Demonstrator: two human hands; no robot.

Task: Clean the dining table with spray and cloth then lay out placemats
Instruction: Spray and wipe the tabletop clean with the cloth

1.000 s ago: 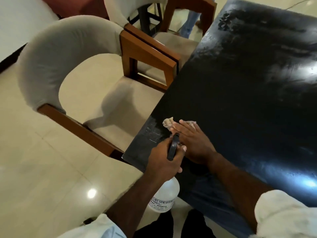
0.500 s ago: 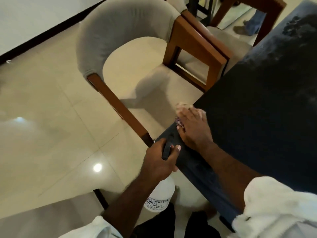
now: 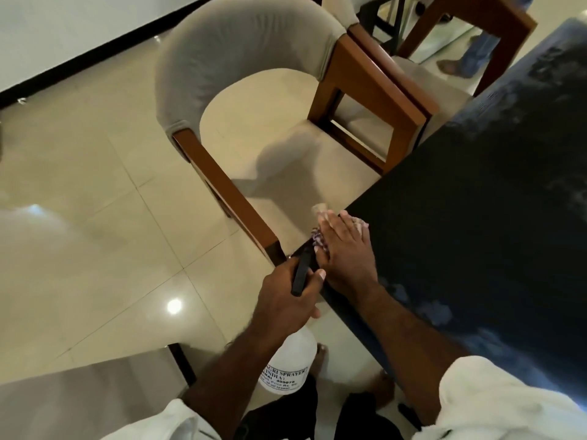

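1. The right hand (image 3: 344, 249) lies flat, palm down and fingers spread, pressing a cloth (image 3: 320, 241) onto the near left corner of the dark table (image 3: 476, 217). It does not grip the cloth; it pins it against the tabletop.
2. The cloth is mostly covered by that hand. A pale crumpled bit sticks out past the fingertips and a purplish fringe shows at the thumb side, right at the table's edge.
3. The left hand (image 3: 286, 300) is closed around the black head of a spray bottle (image 3: 290, 363), thumb resting along the top. It holds the bottle just off the table's corner, almost touching the right hand.
4. The bottle's white body hangs below the fist, over the floor, with a printed label facing the camera.
5. The tabletop is glossy and dark, with smeared wet patches near the right forearm and further along towards the far end.
6. A chair (image 3: 241, 68) with a grey padded back and wooden arms stands just beside the corner on a shiny tiled floor (image 3: 95, 217).
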